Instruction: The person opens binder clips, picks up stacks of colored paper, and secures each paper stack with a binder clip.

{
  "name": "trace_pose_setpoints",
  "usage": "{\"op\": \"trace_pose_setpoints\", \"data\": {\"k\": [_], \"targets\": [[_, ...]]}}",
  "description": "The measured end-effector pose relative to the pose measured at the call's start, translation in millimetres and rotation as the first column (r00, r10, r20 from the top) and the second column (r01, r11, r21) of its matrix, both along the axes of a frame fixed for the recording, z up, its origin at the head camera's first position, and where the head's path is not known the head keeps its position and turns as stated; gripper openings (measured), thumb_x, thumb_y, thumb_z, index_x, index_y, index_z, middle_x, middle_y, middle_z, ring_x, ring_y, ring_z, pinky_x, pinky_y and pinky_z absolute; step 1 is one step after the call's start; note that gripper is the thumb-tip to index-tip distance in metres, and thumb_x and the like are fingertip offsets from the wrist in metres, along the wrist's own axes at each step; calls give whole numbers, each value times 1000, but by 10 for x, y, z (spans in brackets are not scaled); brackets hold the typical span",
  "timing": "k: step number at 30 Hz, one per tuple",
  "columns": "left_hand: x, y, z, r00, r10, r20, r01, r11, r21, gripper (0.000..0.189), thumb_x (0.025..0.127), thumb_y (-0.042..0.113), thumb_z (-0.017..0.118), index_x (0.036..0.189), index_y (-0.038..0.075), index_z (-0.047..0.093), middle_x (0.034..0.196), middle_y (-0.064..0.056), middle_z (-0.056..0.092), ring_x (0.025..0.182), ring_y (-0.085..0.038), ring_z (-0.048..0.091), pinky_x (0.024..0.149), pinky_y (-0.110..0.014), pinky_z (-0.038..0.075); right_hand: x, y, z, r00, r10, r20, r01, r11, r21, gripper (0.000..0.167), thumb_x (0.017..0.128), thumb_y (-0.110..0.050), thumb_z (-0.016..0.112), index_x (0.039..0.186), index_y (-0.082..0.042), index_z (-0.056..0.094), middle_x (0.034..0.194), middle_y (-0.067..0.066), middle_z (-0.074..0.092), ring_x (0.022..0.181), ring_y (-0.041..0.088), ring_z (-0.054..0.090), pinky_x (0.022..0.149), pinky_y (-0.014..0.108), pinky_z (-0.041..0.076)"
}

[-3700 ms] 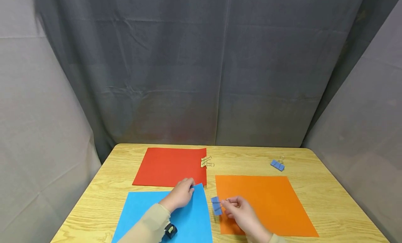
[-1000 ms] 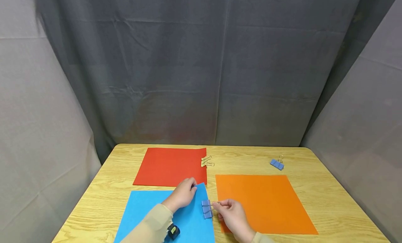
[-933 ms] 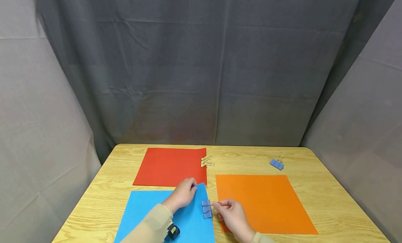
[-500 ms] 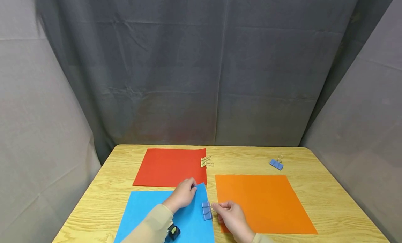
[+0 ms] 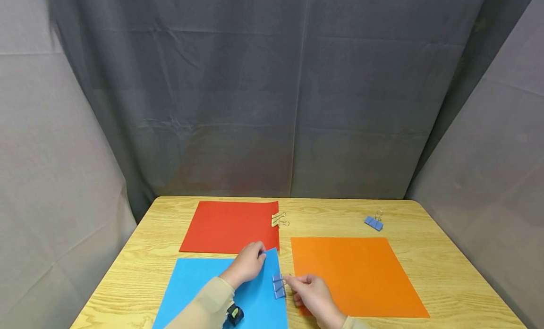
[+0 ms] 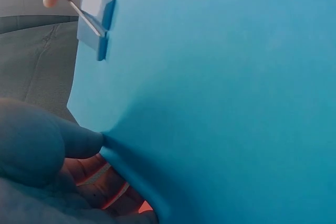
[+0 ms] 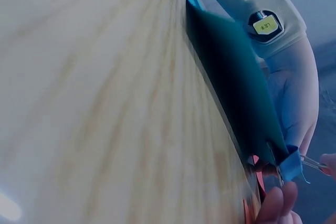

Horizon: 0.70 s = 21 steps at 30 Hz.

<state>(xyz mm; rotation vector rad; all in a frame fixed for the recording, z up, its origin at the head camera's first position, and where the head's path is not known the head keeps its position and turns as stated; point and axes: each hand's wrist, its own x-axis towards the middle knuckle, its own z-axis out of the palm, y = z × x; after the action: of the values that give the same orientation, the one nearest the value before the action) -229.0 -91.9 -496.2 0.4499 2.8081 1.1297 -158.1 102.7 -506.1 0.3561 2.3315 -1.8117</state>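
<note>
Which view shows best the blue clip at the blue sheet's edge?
The head view: the blue clip is small, but its whole body shows beside the right hand. The left wrist view is closer, but cuts it off at the top. The right wrist view shows it end-on.

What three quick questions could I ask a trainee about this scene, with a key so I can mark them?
1. True or false: in the head view, the pale yellow clip sits on the right edge of the red sheet.
2. Which sheet is the left hand pinching? A) the orange sheet B) the blue sheet C) the red sheet
3. Count: how many blue clips show in the head view?

Key:
1. True.
2. B; the thumb is on top of it and the fingers are underneath.
3. Two: one held by the right hand at the blue sheet's edge, and a loose clip on the table.
</note>
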Motion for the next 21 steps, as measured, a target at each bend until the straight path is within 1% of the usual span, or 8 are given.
{"op": "trace_pose_setpoints", "data": {"k": [5, 9, 12, 17, 21], "targets": [[0, -1, 2, 1000, 2, 7, -2, 1000, -4, 8, 107, 13, 56, 102, 6, 58, 88, -4, 49, 83, -19, 50, 70, -34, 42, 2, 16, 18, 999, 34, -2, -34, 999, 5, 48, 93, -45, 76, 95, 1, 62, 77, 3, 62, 62, 13, 58, 60, 28, 55], [6, 1, 6, 1000, 6, 9, -6, 1000, -4, 8, 107, 13, 56, 102, 6, 58, 87, -4, 50, 83, -19, 50, 70, -34, 42, -13, 27, 46, 998, 55, 20, -56, 997, 50, 52, 93, -49, 75, 99, 2, 61, 81, 6, 63, 66, 15, 61, 63, 29, 58], [11, 1, 6, 1000, 8, 9, -8, 1000, -3, 8, 106, 13, 57, 102, 6, 58, 87, -4, 50, 83, -20, 51, 70, -35, 43, -20, 37, 65, 997, 73, 38, -76, 994, 75, 55, 92, -50, 75, 104, 2, 59, 83, 8, 64, 67, 16, 61, 64, 30, 59], [13, 2, -2, 1000, 11, 12, -11, 1000, -2, 7, 105, 14, 58, 103, 7, 59, 89, -4, 51, 85, -19, 52, 71, -34, 45, -10, 62, 78, 992, 114, 47, -118, 989, 94, 60, 89, -55, 76, 107, 0, 57, 82, 7, 62, 63, 15, 58, 58, 29, 56], [13, 1, -10, 1000, 11, 5, -11, 1000, -2, 7, 105, 14, 59, 102, 8, 59, 89, -4, 51, 84, -19, 52, 70, -33, 46, -9, 79, 80, 989, 140, 47, -145, 981, 126, 61, 88, -57, 76, 107, -2, 57, 81, 5, 60, 57, 14, 53, 53, 27, 51]]}}
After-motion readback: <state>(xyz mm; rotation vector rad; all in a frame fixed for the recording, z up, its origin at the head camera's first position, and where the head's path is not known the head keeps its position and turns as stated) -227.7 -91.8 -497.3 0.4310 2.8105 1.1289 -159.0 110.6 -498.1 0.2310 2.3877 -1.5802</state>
